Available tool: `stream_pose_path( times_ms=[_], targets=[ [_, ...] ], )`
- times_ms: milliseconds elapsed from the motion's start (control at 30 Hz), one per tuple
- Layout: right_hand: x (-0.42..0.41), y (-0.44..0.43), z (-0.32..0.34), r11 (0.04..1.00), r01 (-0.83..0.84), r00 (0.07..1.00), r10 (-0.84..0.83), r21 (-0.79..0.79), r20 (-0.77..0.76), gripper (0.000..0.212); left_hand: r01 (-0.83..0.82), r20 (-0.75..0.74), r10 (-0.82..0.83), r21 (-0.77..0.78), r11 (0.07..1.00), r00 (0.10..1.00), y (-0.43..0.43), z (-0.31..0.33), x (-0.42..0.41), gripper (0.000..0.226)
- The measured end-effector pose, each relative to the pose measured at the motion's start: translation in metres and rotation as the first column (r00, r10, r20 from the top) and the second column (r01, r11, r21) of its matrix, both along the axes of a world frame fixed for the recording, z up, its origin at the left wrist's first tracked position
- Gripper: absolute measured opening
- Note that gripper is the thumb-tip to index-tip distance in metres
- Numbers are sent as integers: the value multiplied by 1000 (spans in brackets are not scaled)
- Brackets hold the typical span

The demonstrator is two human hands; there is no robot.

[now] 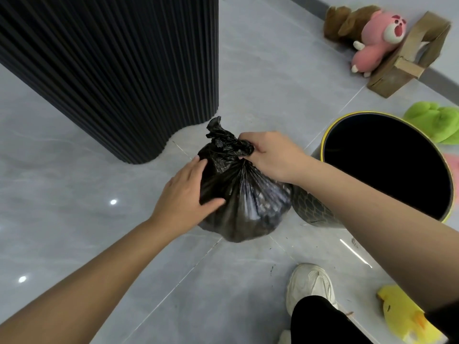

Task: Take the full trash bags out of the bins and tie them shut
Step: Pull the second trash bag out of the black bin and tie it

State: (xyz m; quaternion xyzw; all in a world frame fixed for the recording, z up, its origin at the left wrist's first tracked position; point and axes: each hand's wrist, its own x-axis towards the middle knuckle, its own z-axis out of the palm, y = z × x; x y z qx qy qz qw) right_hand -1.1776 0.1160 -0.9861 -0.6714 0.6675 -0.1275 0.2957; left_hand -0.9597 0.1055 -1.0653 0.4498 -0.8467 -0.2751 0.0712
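Head: trash bag (244, 204) upright, neck (224, 143) up

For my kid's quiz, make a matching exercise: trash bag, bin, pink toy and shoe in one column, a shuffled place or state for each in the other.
Column one:
1 trash bag
2 bin
3 pink toy
4 shoe

Column two:
A white, near the bottom of the view
B top right, beside cardboard
C black, neck bunched up
D open top, yellow rim

Pairs: 1-C, 2-D, 3-B, 4-A
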Motion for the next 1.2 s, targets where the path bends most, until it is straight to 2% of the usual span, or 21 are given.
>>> stream_pose_path(
  times_ms=[67,133,200,267,333,467,567,667,767,833,900,967,1067,1200],
  targets=[
    [0,4,1,1000,9,996,-8,8,-86,27,-86,-22,85,-36,996,996,-7,-2,4,75],
    [2,5,-1,999,37,997,-37,3,-71,34,-146,-78,145,0,989,986,-10,-2,7,66],
    [6,4,-5,999,25,1000,-25,-45,-3,26,-104,-84,109,53,993,991,-10,-1,8,70],
    [7,2,-10,995,-20,997,26,-98,66,15,-21,-37,23,60,998,999,-7,-2,8,82],
    [10,1,-11,997,-34,995,40,-66,91,10,13,21,-14,44,999,1000,-5,-4,8,88],
    [13,6,-12,999,-36,998,34,-31,-54,26,-162,-63,162,-5,987,985,-12,-6,8,67],
    [13,6,-10,998,1,1000,-2,-55,-27,16,-91,-113,101,91,992,988,-9,-2,8,74],
    [12,3,-11,995,-16,997,23,-97,71,10,-3,-26,6,104,995,1000,1,-2,2,83],
    [10,3,-11,999,-14,997,18,-51,78,14,-127,-28,129,68,990,991,-3,-4,-2,66],
    [9,6,-13,998,-4,1000,4,-56,11,15,-195,-84,203,90,977,976,-4,-3,-3,55],
    [8,9,-18,996,6,999,-9,-86,-38,19,-134,-122,142,71,988,982,0,0,-4,56],
    [9,10,-24,995,13,1000,-11,-101,19,19,-30,-90,33,41,999,995,6,2,-5,70],
    [10,9,-29,993,0,990,16,-114,140,19,-6,28,4,65,998,1000,3,-7,-4,83],
    [11,10,-36,998,52,984,-47,-23,174,19,-88,8,88,69,994,996,-4,-17,-1,66]
  ],
)
